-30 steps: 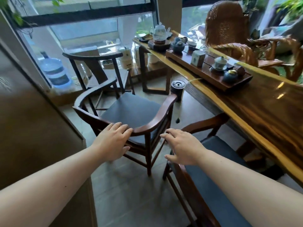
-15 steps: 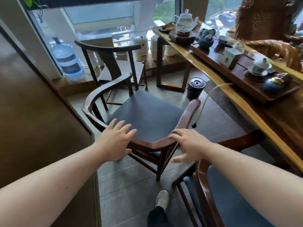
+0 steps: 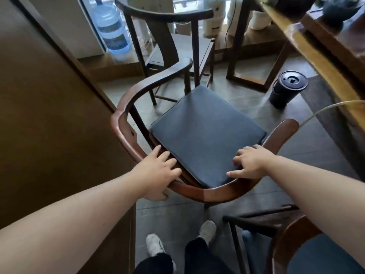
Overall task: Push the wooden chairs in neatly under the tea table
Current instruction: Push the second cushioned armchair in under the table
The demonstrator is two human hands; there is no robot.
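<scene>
A wooden armchair (image 3: pixel 205 192) with a curved back rail and dark blue cushion stands in front of me, away from the tea table (image 3: pixel 308 48) at the upper right. My left hand (image 3: pixel 156 173) lies on the left part of the back rail, fingers over it. My right hand (image 3: pixel 250 165) rests on the right part of the rail, fingers spread over the cushion edge. A second cushioned armchair (image 3: pixel 280 240) is at the bottom right, under my right forearm. A third, darker chair (image 3: pixel 167 16) stands farther back near the window.
A brown wall panel (image 3: pixel 49 115) runs close along the left. A water jug (image 3: pixel 110 30) stands by the window. A black round bin (image 3: pixel 286 88) sits on the floor beside the table, with a thin hose (image 3: pixel 325 109) hanging near it. My feet (image 3: pixel 207 230) are just behind the chair.
I have stepped closer and the view has tilted down. Both hands have settled farther over the middle chair's back rail; the right hand has left the near chair's arm.
</scene>
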